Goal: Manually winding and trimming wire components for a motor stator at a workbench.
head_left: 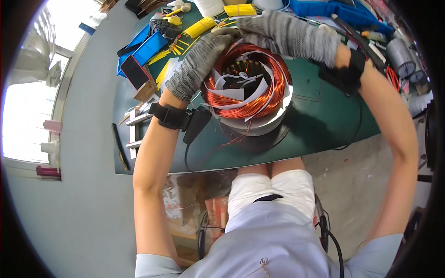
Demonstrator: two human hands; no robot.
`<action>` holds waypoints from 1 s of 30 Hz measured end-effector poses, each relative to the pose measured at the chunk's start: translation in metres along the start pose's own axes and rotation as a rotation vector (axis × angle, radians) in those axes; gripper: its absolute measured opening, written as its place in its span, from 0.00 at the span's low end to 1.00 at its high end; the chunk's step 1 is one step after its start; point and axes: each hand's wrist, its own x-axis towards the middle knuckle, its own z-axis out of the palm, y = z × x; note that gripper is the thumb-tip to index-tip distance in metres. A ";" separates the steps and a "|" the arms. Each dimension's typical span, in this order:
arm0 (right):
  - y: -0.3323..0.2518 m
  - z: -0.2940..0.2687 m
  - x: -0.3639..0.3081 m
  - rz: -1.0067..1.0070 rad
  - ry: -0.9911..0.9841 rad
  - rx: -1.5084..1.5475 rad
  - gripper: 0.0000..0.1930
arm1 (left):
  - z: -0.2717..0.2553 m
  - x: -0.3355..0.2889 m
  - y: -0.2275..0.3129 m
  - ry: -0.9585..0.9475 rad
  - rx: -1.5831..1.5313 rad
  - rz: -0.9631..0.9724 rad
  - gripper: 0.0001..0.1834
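Observation:
A motor stator (273,121) stands upright on the green table, its pale round housing topped by a thick ring of copper winding (243,111). White insulating paper (230,94) and white sleeved leads (248,77) show inside the ring. My left hand (201,60), in a grey knit glove, curls over the far left of the winding. My right hand (282,34), gloved alike, reaches across its far side, fingers bent down onto it. Both hands meet at the far rim, where the fingertips are partly hidden. Loose copper wires (238,138) hang off the near side.
Blue bins (155,45), yellow sleeve bundles (200,27) and a phone (134,72) lie at the far left. Another blue tray (315,8) and wire spools (401,58) stand at the far right. The table's near edge (218,168) crosses before my lap.

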 end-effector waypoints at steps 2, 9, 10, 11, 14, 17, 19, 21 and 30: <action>-0.010 0.005 0.002 -0.043 -0.118 -0.378 0.10 | -0.004 -0.002 -0.010 0.072 0.345 0.146 0.21; -0.024 0.016 -0.011 -0.077 -0.236 -0.733 0.10 | 0.004 -0.011 0.019 0.074 -0.392 -0.292 0.20; -0.027 0.015 -0.015 -0.078 -0.237 -0.759 0.10 | 0.005 -0.009 0.019 0.074 -0.380 -0.303 0.20; -0.031 0.014 -0.018 -0.082 -0.236 -0.777 0.10 | 0.006 -0.007 0.020 0.085 -0.389 -0.317 0.21; -0.029 0.030 -0.001 -0.096 -0.335 -0.791 0.10 | -0.012 -0.023 -0.001 0.120 -0.246 -0.298 0.25; -0.043 0.028 -0.018 -0.089 -0.294 -0.847 0.10 | -0.007 -0.016 0.000 0.096 -0.357 -0.245 0.27; -0.045 0.021 -0.022 -0.094 -0.292 -0.872 0.10 | 0.000 -0.009 0.009 0.063 -0.326 -0.206 0.29; -0.043 0.022 -0.022 -0.106 -0.315 -0.885 0.10 | 0.007 -0.012 0.023 0.108 -0.472 -0.322 0.28; -0.047 0.032 -0.012 -0.140 -0.358 -0.949 0.10 | -0.011 -0.027 -0.013 0.194 -0.401 -0.280 0.32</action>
